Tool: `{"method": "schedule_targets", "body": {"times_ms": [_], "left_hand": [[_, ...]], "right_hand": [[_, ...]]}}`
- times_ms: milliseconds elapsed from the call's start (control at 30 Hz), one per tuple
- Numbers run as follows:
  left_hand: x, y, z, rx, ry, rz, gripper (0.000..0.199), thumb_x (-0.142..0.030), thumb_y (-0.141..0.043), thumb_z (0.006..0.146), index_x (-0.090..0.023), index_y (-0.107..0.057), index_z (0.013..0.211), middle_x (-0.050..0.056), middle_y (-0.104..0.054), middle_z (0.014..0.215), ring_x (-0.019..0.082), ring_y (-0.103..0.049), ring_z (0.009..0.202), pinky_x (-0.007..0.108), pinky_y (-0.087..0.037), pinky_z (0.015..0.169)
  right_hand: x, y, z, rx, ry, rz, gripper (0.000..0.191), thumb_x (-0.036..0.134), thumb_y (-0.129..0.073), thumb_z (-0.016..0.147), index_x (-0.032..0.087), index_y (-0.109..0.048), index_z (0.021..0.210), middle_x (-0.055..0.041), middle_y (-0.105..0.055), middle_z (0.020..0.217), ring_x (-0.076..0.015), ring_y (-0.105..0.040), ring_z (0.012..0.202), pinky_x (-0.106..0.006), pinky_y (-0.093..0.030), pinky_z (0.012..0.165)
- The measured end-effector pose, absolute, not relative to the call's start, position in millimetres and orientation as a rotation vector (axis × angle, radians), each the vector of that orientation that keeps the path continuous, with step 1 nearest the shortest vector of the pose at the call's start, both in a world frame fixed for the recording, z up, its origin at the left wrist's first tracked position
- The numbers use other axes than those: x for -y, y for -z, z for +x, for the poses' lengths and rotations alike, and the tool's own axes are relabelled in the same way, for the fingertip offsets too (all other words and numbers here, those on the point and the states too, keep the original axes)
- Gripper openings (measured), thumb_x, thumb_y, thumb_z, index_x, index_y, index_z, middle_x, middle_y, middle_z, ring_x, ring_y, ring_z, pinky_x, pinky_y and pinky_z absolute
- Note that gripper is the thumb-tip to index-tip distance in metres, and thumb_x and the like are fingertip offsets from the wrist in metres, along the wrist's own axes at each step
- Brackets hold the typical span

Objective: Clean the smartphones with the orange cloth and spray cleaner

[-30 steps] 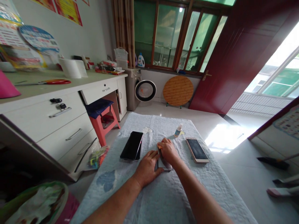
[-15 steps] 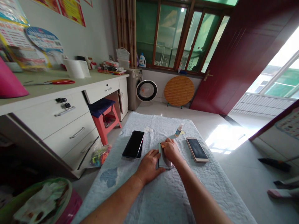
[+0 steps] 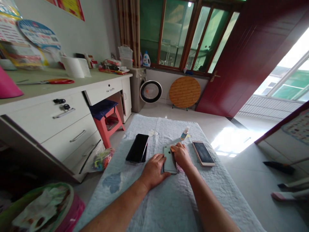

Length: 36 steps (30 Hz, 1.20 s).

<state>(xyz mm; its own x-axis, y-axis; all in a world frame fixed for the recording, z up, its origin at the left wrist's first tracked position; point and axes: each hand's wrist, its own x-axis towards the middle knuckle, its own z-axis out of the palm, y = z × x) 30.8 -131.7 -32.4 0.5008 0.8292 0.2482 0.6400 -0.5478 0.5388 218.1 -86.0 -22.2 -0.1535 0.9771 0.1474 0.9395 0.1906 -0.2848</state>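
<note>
A grey-green phone [image 3: 169, 165] lies back up on the cloth-covered table, its logo showing. My left hand [image 3: 154, 170] braces it, fingers along its left edge and thumb by its bottom edge. Pinched in my right hand [image 3: 181, 155] is a small orange piece [image 3: 173, 148], perhaps cloth or sponge, pressed at the phone's upper right edge. To the left lies a larger black phone [image 3: 138, 148], screen up, with something dark under it. A gold-rimmed phone [image 3: 203, 153] rests on the right, screen up. Beyond my right hand stands a small spray bottle [image 3: 184, 134].
The light blue quilted cloth [image 3: 205, 193] covers the table. A desk [image 3: 67, 119] with drawers runs along the left, a red stool [image 3: 107, 124] beside it. A trash bin [image 3: 72, 206] stands at lower left. Behind are a washing machine [image 3: 137, 90] and a round wooden tabletop [image 3: 184, 91].
My right hand has slid to the right across the phone's back toward its right edge, baring more of the back and the logo. My left hand stays at the phone's left side.
</note>
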Motion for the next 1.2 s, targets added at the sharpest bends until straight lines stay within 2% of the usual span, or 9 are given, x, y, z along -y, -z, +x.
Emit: {"method": "schedule_targets", "body": {"times_ms": [233,900,1200], "left_hand": [[131.4,35.2,30.6,-1.274,-0.601,2.368,0.062,-0.042,-0.072,0.074,-0.016,-0.056,0.128,0.014,-0.051,0.14,0.03,-0.043,0.132,0.045,-0.034,0.112],[130.6,39.1,30.0,-1.247,-0.639,2.386,0.062,-0.04,-0.072,0.075,-0.016,-0.055,0.129,0.014,-0.053,0.138,0.03,-0.044,0.131,0.046,-0.035,0.111],[129.7,36.5,30.4,-1.249,-0.615,2.396,0.061,-0.044,-0.072,0.075,-0.016,-0.056,0.127,0.015,-0.053,0.138,0.03,-0.045,0.131,0.046,-0.036,0.11]], "right_hand": [[107.7,31.4,234.8,2.157,-0.176,-1.884,0.037,0.01,-0.048,0.082,0.022,-0.069,0.11,-0.0066,-0.06,0.097,-0.0188,-0.051,0.092,-0.025,-0.034,0.084],[115.0,41.8,233.5,1.989,-0.1,-1.747,0.034,0.012,-0.047,0.08,0.022,-0.071,0.103,-0.0046,-0.059,0.09,-0.0182,-0.051,0.087,-0.026,-0.038,0.084],[118.0,41.9,252.4,1.802,-0.057,-1.757,0.033,0.017,-0.046,0.083,0.017,-0.07,0.106,-0.0074,-0.059,0.095,-0.0186,-0.055,0.087,-0.027,-0.042,0.081]]}}
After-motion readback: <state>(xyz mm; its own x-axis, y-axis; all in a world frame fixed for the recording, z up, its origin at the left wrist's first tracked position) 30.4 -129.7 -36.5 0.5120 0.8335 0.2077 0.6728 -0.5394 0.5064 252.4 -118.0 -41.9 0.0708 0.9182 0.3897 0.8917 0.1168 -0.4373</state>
